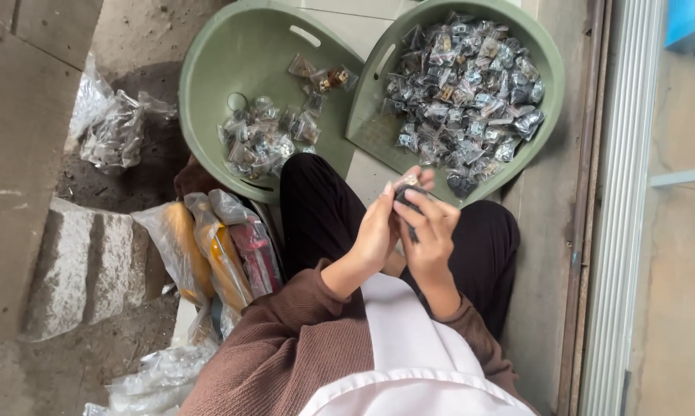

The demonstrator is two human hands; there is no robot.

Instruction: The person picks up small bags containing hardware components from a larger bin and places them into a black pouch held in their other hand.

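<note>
My left hand and my right hand meet above my lap, both gripping one small clear packet with a dark part inside. Beyond my knees, a green basin on the right is heaped with several small packets of dark and metallic parts. A second green basin on the left holds a smaller pile of packets. My legs in black trousers lie between the basins and my hands.
Clear bags holding yellow, orange and red items lie by my left knee. A crumpled plastic bag of parts sits on the dirt at the left. A stone block stands at the left, a metal door track at the right.
</note>
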